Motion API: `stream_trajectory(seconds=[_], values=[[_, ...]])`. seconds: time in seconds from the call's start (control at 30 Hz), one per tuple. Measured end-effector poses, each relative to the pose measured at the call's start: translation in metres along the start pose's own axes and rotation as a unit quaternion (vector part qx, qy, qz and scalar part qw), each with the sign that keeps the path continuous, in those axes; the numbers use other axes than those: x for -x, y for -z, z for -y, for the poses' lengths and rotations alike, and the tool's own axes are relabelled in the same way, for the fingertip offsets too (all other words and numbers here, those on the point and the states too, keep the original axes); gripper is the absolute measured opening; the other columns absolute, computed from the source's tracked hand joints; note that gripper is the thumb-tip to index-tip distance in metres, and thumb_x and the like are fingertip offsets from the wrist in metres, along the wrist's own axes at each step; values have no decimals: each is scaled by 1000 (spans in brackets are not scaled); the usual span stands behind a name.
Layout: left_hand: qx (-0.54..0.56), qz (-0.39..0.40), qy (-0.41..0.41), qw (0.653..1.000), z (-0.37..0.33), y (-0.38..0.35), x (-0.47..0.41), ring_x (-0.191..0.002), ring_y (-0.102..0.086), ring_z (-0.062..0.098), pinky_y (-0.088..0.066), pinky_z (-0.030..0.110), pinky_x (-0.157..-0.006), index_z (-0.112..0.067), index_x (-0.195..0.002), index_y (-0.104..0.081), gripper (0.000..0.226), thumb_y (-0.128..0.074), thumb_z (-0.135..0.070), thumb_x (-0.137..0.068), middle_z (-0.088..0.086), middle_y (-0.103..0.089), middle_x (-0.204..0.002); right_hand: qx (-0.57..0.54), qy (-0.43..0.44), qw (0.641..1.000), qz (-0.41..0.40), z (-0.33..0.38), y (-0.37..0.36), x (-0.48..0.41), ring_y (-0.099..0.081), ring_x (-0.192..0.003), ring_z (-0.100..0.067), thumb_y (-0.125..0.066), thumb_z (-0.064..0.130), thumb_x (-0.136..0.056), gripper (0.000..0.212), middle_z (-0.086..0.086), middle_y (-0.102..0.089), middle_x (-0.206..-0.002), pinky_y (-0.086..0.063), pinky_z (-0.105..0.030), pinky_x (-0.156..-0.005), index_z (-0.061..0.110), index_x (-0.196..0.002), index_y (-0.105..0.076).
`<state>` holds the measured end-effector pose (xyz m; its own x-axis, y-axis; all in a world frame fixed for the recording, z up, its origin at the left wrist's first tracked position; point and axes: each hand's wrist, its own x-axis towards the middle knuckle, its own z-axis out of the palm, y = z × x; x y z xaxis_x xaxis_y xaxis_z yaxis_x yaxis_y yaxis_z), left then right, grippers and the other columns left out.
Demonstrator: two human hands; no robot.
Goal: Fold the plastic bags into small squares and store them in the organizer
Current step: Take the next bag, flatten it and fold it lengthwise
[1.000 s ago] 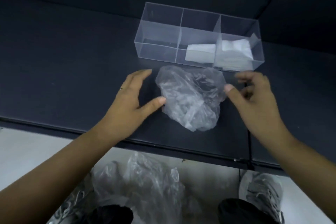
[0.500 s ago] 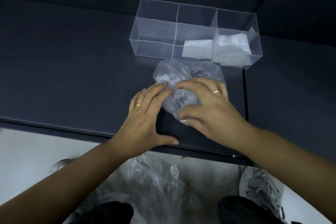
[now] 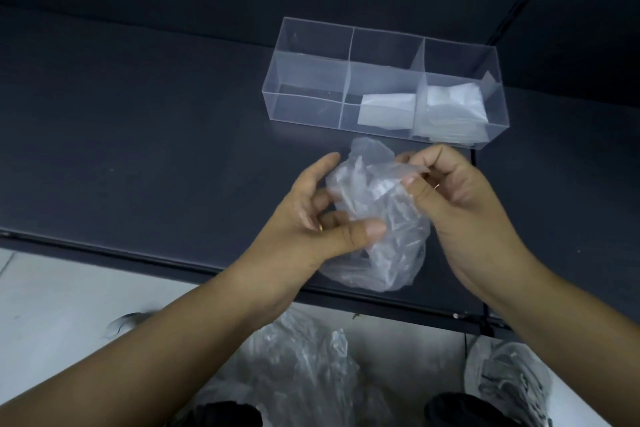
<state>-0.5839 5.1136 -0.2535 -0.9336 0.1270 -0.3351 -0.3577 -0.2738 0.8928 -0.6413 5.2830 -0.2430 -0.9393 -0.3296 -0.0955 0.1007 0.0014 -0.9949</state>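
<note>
Partly hidden
The left hand (image 3: 311, 222) is half veiled by the crumpled bag (image 3: 391, 236); the floor pile (image 3: 304, 374) is cropped below.

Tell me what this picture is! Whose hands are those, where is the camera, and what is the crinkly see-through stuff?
There is no machine here, just a person's two bare hands. The camera sits on the person's head and looks down, so you see nearly what they see.

The left hand grips a crumpled clear plastic bag, and the right hand pinches its top edge. They hold it over a dark table.

Behind the bag stands the organizer, a clear box split into compartments. A folded bag lies in the middle compartment, and a stack of folded bags lies in the right one.

Below the table edge, near the person's shoe, is a heap of bags not yet folded.
</note>
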Motion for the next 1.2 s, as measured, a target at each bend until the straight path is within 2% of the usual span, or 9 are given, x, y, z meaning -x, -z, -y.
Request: stream_trajectory(seconds=[0.2, 0.3, 0.43, 0.57, 0.7, 0.77, 0.97, 1.07, 1.2], values=[[-9, -104, -11, 995, 4, 17, -1, -78, -70, 17, -55, 23, -69, -19, -89, -75, 20, -71, -28, -72, 6, -74, -86, -13, 14, 997, -70, 3, 21, -8, -46, -72, -18, -55, 18, -90, 14, 0, -50, -73, -41, -26, -73, 18, -78, -48], [-13, -147, -28, 989, 8, 34, -2, -72, -57, 23, -49, 33, -78, -20, -78, -75, 23, -71, -40, -68, 14, -63, -75, -29, 12, 991, -131, 4, 35, -12, -47, -65, -11, -48, 4, -96, 24, 3, -52, -68, -43, -24, -64, 18, -77, -47], [-4, -173, -58, 983, 9, 45, 1, -70, -59, 11, -51, 21, -72, -18, -80, -73, 24, -70, -39, -68, 0, -65, -72, 11, 2, 987, -161, 9, 44, -11, -48, -63, -23, -53, 3, -95, 23, -10, -55, -72, -47, -28, -58, 19, -79, -51], [2, -194, -71, 979, 3, 60, 1, -84, -65, 13, -54, 21, -80, -14, -79, -67, 15, -65, -29, -74, 2, -70, -84, 112, -11, 988, -104, 16, 52, -13, -45, -68, -31, -64, 22, -88, 14, -41, -45, -71, -38, -42, -61, 25, -76, -59], [-23, -160, -69, 984, -1, 74, 4, -80, -67, 15, -55, 21, -77, -19, -76, -65, 10, -61, -27, -79, 2, -69, -81, 145, -119, 982, -28, 19, 65, -18, -71, -75, -14, -51, 71, -75, 52, 0, -75, -85, -54, -22, -60, 27, -89, -75], [-60, -142, -62, 986, 1, 77, 7, -81, -67, 16, -54, 21, -77, -18, -79, -65, 12, -58, -27, -83, 4, -69, -82, 76, -234, 968, 59, 16, 68, -19, -72, -88, -18, -52, 85, -63, 68, -3, -76, -95, -57, -27, -68, 28, -91, -77], [-185, -220, -35, 957, -10, 71, 6, -99, -66, 4, -48, 19, -89, -23, -103, -63, 49, -48, -61, -76, -11, -71, -103, 165, -168, 969, 73, 1, 56, -18, -69, -75, -21, -72, 43, -68, 22, -2, -74, -78, -49, -34, -70, 24, -79, -76], [-353, -139, -94, 920, -33, 41, -11, -106, -53, -16, -39, 3, -83, -37, -115, -60, 58, -52, -75, -73, -28, -63, -111, 153, -123, 977, 85, 5, 33, -21, -62, -60, -15, -73, 31, -79, 10, 2, -68, -63, -47, -28, -61, 27, -70, -74], [-436, -47, -115, 891, -42, -6, -37, -99, -57, -14, -45, 9, -84, -35, -120, -62, 59, -63, -68, -71, -22, -67, -108, 166, -89, 973, 133, 12, 5, -29, -70, -72, -12, -71, 10, -82, 7, -2, -74, -74, -54, -21, -68, 14, -77, -75]])
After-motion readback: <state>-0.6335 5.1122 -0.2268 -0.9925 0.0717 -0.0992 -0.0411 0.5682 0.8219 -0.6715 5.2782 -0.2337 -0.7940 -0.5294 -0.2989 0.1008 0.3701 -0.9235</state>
